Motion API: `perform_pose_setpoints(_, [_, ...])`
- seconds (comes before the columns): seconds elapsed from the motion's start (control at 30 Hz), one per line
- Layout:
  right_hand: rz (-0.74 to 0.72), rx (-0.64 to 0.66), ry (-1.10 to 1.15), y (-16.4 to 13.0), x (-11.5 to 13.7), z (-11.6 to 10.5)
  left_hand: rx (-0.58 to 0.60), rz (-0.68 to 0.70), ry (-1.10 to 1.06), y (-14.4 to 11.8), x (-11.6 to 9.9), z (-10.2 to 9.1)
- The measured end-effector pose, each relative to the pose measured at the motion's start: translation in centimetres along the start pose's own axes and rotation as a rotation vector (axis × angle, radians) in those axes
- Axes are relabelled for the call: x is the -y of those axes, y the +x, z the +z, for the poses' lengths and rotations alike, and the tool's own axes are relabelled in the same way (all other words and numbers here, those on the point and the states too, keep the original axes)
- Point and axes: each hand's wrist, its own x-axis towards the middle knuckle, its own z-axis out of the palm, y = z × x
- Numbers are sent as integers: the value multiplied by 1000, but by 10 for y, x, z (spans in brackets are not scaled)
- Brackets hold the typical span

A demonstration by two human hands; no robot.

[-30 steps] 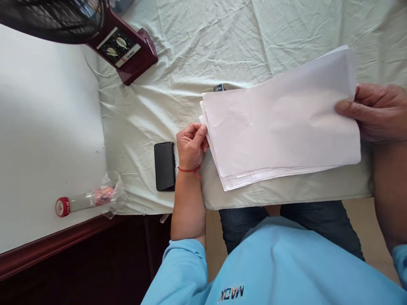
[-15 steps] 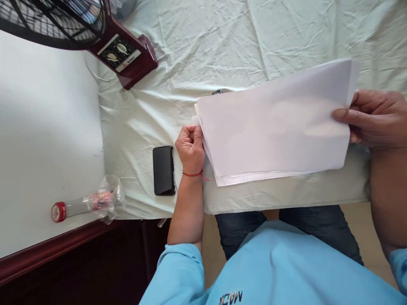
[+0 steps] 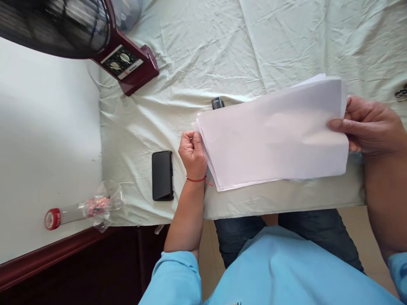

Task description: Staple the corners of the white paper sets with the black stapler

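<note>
Several white sheets of paper (image 3: 273, 140) are held in a loose stack above the cloth, blank on the side facing me. My left hand (image 3: 193, 154), with a red string at its wrist, is closed on their left edge, its fingers curled in and the thumb on top. At the opposite edge, my right hand (image 3: 369, 125) pinches the sheets with its thumb on the upper face and its fingers behind. The sheets are slightly fanned at the left corners. A small black object (image 3: 217, 103) shows partly from behind their far edge.
A black phone (image 3: 162, 176) lies left of my left hand. At the far left stands a dark red fan (image 3: 136, 70). A clear tube with a red cap (image 3: 52, 219) is by the wall. The pale green tablecloth (image 3: 190, 51) is wrinkled. A dark patterned object (image 3: 401, 92) shows at the right edge.
The far right corner of the papers has dropped toward me, and my right hand has shifted slightly left. More of the small black object shows. Both hands keep their hold.
</note>
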Motion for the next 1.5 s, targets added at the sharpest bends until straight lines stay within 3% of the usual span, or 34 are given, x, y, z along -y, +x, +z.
perform_pose_setpoints(0.43, [-9, 49, 33, 3, 0, 7, -4, -28, -137, -5, 4, 8])
perform_pose_setpoints(0.67, [-66, -92, -16, 2, 1, 8, -19, -9, -121, -5, 3, 8])
perform_pose_setpoints(1.07, [-85, -50, -28, 1, 4, 14, 26, 7, -170, -9, 0, 12])
perform_pose_setpoints(1.5, [-130, -5, 8, -1, 5, 16, 113, 1, 12, -9, -9, 7])
